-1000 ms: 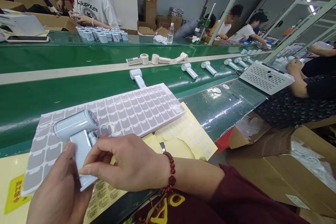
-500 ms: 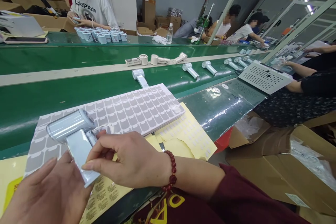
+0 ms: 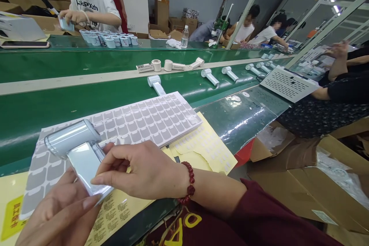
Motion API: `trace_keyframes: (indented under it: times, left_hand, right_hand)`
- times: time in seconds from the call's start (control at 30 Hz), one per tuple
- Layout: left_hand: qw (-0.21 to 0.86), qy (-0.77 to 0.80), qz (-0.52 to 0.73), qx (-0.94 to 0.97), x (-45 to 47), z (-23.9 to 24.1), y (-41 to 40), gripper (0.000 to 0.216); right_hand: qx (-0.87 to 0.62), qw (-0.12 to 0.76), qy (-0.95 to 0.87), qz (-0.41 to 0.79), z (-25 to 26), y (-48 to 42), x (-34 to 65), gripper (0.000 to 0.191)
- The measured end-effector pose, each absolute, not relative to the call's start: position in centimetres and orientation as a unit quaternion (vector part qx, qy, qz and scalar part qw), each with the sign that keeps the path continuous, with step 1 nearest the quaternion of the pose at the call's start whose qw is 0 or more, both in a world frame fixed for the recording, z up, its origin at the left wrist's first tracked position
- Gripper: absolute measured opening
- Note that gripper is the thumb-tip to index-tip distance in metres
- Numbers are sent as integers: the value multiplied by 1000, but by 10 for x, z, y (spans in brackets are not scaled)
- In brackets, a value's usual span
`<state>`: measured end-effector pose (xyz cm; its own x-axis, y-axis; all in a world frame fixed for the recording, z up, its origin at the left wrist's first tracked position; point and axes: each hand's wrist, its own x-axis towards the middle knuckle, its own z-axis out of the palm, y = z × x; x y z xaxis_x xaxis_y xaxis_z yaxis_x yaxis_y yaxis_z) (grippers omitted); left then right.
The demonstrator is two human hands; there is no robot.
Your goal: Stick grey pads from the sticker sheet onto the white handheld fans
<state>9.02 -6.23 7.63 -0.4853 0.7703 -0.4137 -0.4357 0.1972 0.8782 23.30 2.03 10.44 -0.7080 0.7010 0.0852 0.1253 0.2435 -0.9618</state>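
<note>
The pale blue device [image 3: 82,161] fills the gap between the left hand [image 3: 57,209] and right hand [image 3: 141,173]. Ahead of them, sticker sheets [image 3: 115,130] lie flat; a band of green belt [image 3: 86,100] separates these from a row of white devices [image 3: 209,77]. Cardboard flaps [image 3: 288,173] rise rightward.

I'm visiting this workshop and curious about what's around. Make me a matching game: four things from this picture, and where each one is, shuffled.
Things:
1. Red beaded bracelet
2. Grey label sheet
3. Water bottle
4. Smartphone

Places:
A. Lying flat at the far left
B. Around the right wrist
C. Beneath the held pale blue device
D. Upright in the distance, beside a white cloth

Pairs: 1-B, 2-C, 3-D, 4-A
</note>
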Motion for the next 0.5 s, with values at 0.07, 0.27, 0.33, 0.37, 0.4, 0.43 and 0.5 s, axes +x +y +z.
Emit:
trace_keyframes:
  times: [0.07, 0.27, 0.33, 0.37, 0.4, 0.43, 0.5]
  left_hand:
    - [480, 603, 623, 131, 89, 75, -57, 75]
    - [482, 596, 629, 127, 90, 74, -43, 75]
    - [487, 592, 629, 129, 90, 75, -41, 76]
    - [490, 590, 628, 130, 90, 75, -40, 76]
    - [493, 588, 628, 131, 91, 75, -40, 76]
    - [495, 586, 628, 132, 91, 75, -40, 76]
    - [500, 582, 627, 135, 91, 75, -40, 76]
  right_hand:
    - [-283, 263, -735, 558, 104, 20, 233, 19]
    - [-282, 269, -731, 561, 102, 21, 232, 19]
    - [-284, 271, -731, 558, 102, 21, 232, 18]
    - [-286, 272, -732, 555, 102, 21, 233, 18]
    - [-288, 272, -734, 551, 102, 21, 233, 18]
    - [-291, 272, -738, 546, 103, 21, 233, 18]
    - [-293, 276, -745, 532, 104, 21, 233, 18]
